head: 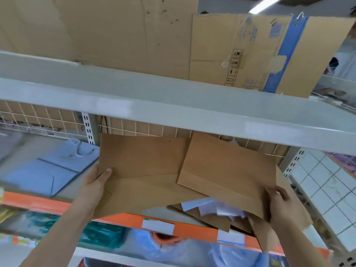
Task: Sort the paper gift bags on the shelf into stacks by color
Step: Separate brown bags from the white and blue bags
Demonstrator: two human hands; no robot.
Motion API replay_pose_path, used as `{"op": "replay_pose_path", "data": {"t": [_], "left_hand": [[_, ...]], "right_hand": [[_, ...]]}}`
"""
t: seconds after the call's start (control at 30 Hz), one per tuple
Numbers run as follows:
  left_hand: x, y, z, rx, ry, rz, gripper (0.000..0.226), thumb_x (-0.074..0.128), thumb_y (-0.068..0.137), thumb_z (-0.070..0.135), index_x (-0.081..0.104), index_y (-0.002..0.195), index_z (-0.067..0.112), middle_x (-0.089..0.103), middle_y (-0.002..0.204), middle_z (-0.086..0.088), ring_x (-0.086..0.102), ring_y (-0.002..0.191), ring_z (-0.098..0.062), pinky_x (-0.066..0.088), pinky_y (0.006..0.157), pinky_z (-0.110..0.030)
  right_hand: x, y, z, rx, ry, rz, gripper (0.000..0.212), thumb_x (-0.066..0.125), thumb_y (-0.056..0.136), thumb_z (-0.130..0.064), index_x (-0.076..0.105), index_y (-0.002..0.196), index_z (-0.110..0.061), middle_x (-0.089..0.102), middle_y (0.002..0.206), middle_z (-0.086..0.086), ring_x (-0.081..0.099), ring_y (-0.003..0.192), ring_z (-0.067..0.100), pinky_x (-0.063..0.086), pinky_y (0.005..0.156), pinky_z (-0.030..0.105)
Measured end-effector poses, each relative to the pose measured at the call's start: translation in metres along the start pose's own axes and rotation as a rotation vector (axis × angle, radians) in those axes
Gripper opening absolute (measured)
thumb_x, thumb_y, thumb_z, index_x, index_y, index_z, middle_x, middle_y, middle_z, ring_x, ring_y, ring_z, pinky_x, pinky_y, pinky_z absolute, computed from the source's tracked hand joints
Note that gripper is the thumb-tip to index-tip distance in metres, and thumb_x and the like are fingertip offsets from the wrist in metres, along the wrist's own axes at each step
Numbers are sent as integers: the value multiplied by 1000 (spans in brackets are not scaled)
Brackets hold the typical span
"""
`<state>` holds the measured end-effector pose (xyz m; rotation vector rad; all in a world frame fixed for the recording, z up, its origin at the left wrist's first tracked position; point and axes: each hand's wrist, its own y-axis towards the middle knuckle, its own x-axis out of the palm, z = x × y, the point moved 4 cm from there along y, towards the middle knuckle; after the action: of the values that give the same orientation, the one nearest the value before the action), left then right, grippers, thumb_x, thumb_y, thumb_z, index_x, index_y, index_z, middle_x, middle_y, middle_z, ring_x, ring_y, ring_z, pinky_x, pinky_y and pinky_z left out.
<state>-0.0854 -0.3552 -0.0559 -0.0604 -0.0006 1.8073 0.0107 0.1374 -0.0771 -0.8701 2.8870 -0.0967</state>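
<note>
Fingers: left hand (96, 185) grips the left edge of the large brown bag (142, 170), thumb on top; right hand (280, 204) is curled round the right edge of the smaller brown bag (229, 170).
Cardboard box (248, 53): on the upper shelf (173, 105), blue stripe, handling symbols, writing too blurred to read.
Brown bags: flat on the orange-edged shelf (125, 220), long axis left-right, smaller one tilted, overlapping the large one.
Blue bags (46, 170): stack to the left.
White labels (158, 226): blank.

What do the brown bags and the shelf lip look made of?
Brown bags: matte kraft paper, judging by the flat creases and dull tan face. Shelf lip: probably painted metal, smooth grey with a soft sheen; plastic can't be ruled out.
</note>
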Motion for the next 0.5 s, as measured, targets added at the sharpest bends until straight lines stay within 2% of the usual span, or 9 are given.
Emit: {"op": "replay_pose_path", "data": {"t": [0.03, 0.1, 0.17, 0.23, 0.33, 0.4, 0.5], "left_hand": [[-10, 4, 0, -8, 8, 12, 21, 54, 97, 30, 60, 116, 30, 66, 108, 2, 60, 98, -22, 47, 91, -41], [-31, 12, 1, -15, 0, 29, 20, 54, 96, 31, 60, 116, 30, 65, 109, 1, 60, 98, -22, 46, 85, -38], [-51, 20, 3, -24, -10, 27, 13, 54, 97, 33, 61, 106, 36, 66, 103, 7, 61, 91, -18, 46, 74, -34], [-71, 29, 3, -24, 12, 24, 11, 53, 96, 35, 63, 97, 41, 66, 99, 12, 62, 87, -15, 46, 69, -31], [-101, 41, -1, -20, 7, 42, 11, 55, 95, 36, 65, 92, 42, 68, 99, 10, 62, 87, -17, 49, 77, -38], [-126, 46, -5, -33, 2, 55, 10, 57, 94, 37, 66, 92, 41, 68, 101, 7, 62, 87, -18, 49, 81, -39], [-171, 53, -11, -56, 20, 62, 9, 57, 93, 40, 66, 92, 43, 68, 102, 4, 63, 89, -23, 50, 83, -42]], "right_hand": [[6, -4, -3, -21, -7, 1, 15, 59, 87, -26, 63, 100, -20, 58, 84, 6, 50, 77, 24, 46, 73, 36], [20, -14, -12, -75, 1, 2, 10, 59, 86, -25, 63, 95, -21, 60, 86, 10, 52, 78, 27, 42, 66, 30], [35, -28, -19, -137, 9, 3, 7, 59, 86, -25, 63, 88, -19, 62, 77, 7, 53, 75, 24, 39, 63, 28], [50, -44, -26, -182, 24, -2, 10, 59, 85, -26, 64, 88, -18, 58, 71, 3, 49, 69, 21, 36, 60, 25], [76, -69, -36, -128, 81, -46, 7, 63, 85, -22, 65, 91, -18, 55, 68, 1, 46, 60, 16, 35, 54, 25], [93, -88, -39, -102, 112, -84, 7, 64, 86, -19, 64, 94, -19, 58, 70, -1, 50, 60, 12, 38, 55, 25], [115, -116, -35, -73, 160, -102, 7, 64, 87, -16, 64, 82, -21, 61, 71, -3, 54, 63, 12, 44, 62, 26]]}}
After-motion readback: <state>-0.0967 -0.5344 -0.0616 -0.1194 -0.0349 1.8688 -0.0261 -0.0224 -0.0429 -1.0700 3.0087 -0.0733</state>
